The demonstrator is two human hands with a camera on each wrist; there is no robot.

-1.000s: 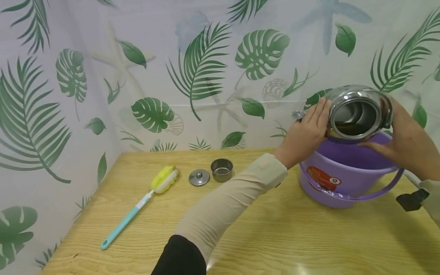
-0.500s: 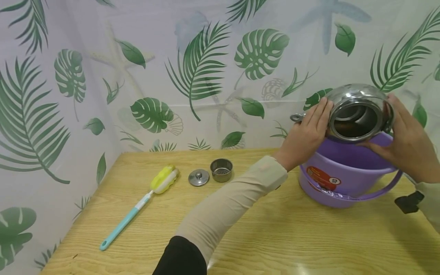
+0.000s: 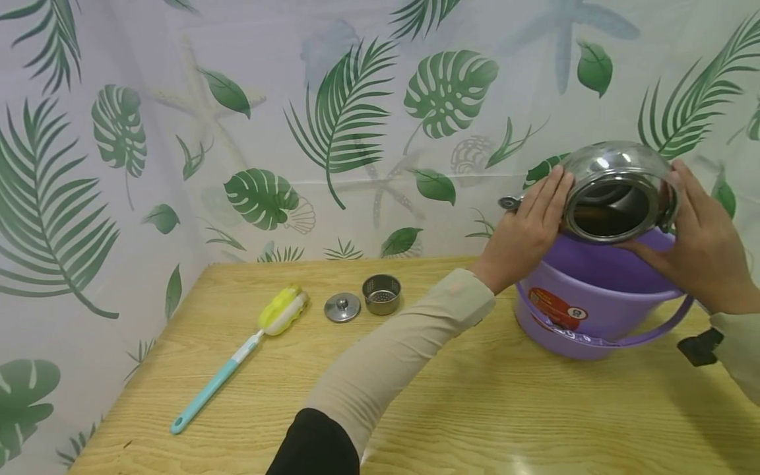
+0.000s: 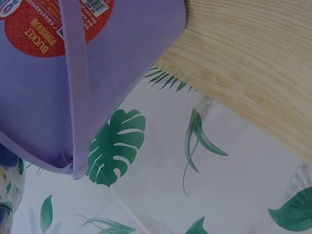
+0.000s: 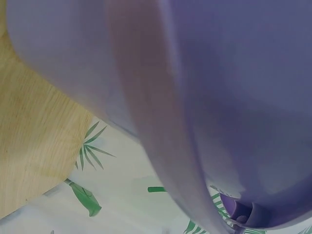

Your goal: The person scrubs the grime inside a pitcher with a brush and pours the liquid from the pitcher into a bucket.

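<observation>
Over the purple bucket (image 3: 602, 284), a shiny steel teapot (image 3: 623, 161) is tipped on its side, its open mouth facing me and a brownish tint inside. My left hand (image 3: 525, 231) holds the pot's left side, fingers laid along the metal and thumb hidden. On the opposite side my right hand (image 3: 703, 244) grips it, thumb under the rim and fingers along the body. A small spout end (image 3: 509, 202) pokes out beyond the left fingers. At the edge of the left wrist view, part of the shiny pot (image 4: 14, 187) shows beside the bucket.
Left of the bucket, a perforated steel strainer cup (image 3: 382, 295) and a small knobbed lid (image 3: 342, 307) lie on the wooden table (image 3: 475, 402). A yellow-headed bottle brush (image 3: 243, 353) with a teal handle lies farther left. Behind hangs a leaf-print curtain (image 3: 356, 112).
Both hands have tipped the teapot slightly further, so its mouth faces more downward and more of its body shows above. The brush, lid and strainer have stayed put.
</observation>
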